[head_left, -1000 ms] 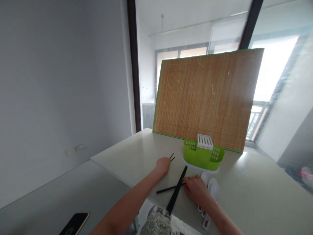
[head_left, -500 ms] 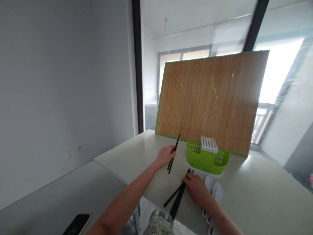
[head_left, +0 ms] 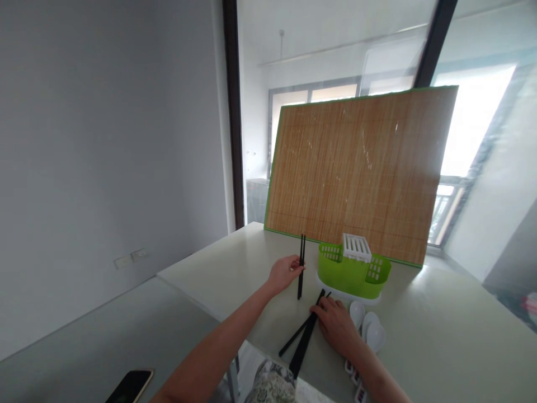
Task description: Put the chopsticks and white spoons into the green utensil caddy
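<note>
A pair of black chopsticks (head_left: pixel 301 282) stands nearly upright in the closed fingers of my left hand (head_left: pixel 287 272), left of the green basket. My right hand (head_left: pixel 335 324) is closed at the upper end of more black chopsticks (head_left: pixel 302 350), which lie on the white table in front of the basket. One of these chopsticks slants off to the left of the others. The green basket (head_left: pixel 348 277) has a white slatted piece (head_left: pixel 356 247) on top and a white base. White spoons (head_left: pixel 375 336) lie just right of my right hand, their handles partly behind my forearm.
A bamboo mat board (head_left: pixel 356 173) with a green edge stands upright behind the basket, at the back of the white table (head_left: pixel 444 330). On the grey surface at lower left lies a phone (head_left: pixel 131 386). A wall is at the left.
My left hand has shifted slightly right, and its chopsticks have turned from slanted to nearly upright and side by side. My right hand has barely moved.
</note>
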Tool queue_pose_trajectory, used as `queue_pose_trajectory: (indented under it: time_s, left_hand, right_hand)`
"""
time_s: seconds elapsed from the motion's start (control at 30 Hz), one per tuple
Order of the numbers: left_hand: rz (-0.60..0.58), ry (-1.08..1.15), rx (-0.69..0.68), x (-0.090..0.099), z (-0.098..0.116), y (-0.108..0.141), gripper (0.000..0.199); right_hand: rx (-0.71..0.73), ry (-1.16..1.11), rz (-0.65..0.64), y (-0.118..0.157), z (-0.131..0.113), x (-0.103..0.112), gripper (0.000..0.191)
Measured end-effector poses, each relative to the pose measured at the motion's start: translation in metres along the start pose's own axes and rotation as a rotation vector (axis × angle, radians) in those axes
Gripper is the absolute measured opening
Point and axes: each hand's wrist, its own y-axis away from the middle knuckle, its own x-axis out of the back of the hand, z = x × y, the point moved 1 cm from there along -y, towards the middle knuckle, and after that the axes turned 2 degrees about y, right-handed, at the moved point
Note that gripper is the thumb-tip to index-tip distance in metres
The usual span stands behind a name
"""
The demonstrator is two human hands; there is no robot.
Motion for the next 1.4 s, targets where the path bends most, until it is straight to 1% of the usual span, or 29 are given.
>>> queue_pose_trajectory:
  time_s: [0.1, 0.17, 0.23, 0.3, 0.33, 0.4, 0.43, 0.47, 0.53, 0.6, 0.67, 0.73, 0.8, 0.87, 1.0, 1.13, 1.27, 1.4]
  left_hand:
    - [0.004, 0.003, -0.022, 0.000, 0.001, 0.001, 0.016]
    - [0.009, 0.007, -0.043, 0.004, 0.004, -0.001, 0.014]
    - [0.025, 0.015, -0.065, 0.013, 0.009, -0.008, 0.013]
    - [0.083, 0.053, -0.090, 0.028, 0.020, -0.023, 0.014]
    - [0.127, 0.085, -0.107, 0.036, 0.027, -0.033, 0.015]
    - [0.211, 0.160, -0.157, 0.050, 0.043, -0.057, 0.016]
    - [0.233, 0.189, -0.187, 0.053, 0.051, -0.071, 0.017]
    - [0.228, 0.196, -0.212, 0.053, 0.059, -0.084, 0.018]
    - [0.162, 0.166, -0.237, 0.044, 0.070, -0.109, 0.020]
    - [0.072, 0.111, -0.231, 0.024, 0.075, -0.129, 0.020]
    - [-0.001, 0.074, -0.219, -0.001, 0.074, -0.143, 0.020]
    - [-0.060, 0.044, -0.209, -0.024, 0.069, -0.151, 0.019]
    - [-0.114, 0.004, -0.194, -0.042, 0.065, -0.156, 0.019]
    - [-0.157, -0.042, -0.179, -0.055, 0.061, -0.160, 0.019]
    - [-0.203, -0.138, -0.153, -0.071, 0.055, -0.161, 0.020]
    - [-0.178, -0.222, -0.130, -0.081, 0.049, -0.156, 0.021]
    - [-0.138, -0.280, -0.135, -0.086, 0.048, -0.150, 0.022]
    - [-0.153, -0.307, -0.105, -0.087, 0.050, -0.149, 0.022]
  right_hand:
    - [0.000, -0.020, 0.005, 0.000, 0.000, 0.000, 0.033]
    - [0.006, -0.039, 0.014, 0.000, 0.001, 0.004, 0.037]
    - [0.011, -0.061, 0.031, 0.001, 0.005, 0.013, 0.042]
    - [0.009, -0.090, 0.076, 0.001, 0.014, 0.025, 0.042]
    - [0.000, -0.104, 0.127, 0.002, 0.020, 0.031, 0.040]
    - [-0.024, -0.118, 0.292, 0.004, 0.034, 0.043, 0.034]
    - [-0.038, -0.116, 0.393, 0.006, 0.041, 0.048, 0.032]
    - [-0.049, -0.106, 0.492, 0.009, 0.048, 0.050, 0.030]
    - [-0.074, -0.083, 0.629, 0.015, 0.060, 0.051, 0.029]
    - [-0.085, -0.058, 0.692, 0.023, 0.069, 0.045, 0.030]
    - [-0.056, -0.015, 0.727, 0.030, 0.074, 0.036, 0.031]
    - [-0.018, 0.026, 0.751, 0.035, 0.078, 0.028, 0.030]
    - [-0.027, 0.026, 0.757, 0.038, 0.079, 0.024, 0.030]
    - [-0.068, 0.012, 0.757, 0.038, 0.079, 0.022, 0.029]
    - [-0.063, 0.025, 0.747, 0.035, 0.076, 0.022, 0.031]
    - [-0.040, 0.041, 0.719, 0.035, 0.074, 0.020, 0.034]
    - [-0.057, 0.027, 0.706, 0.035, 0.071, 0.022, 0.033]
    - [-0.061, 0.015, 0.699, 0.033, 0.068, 0.027, 0.031]
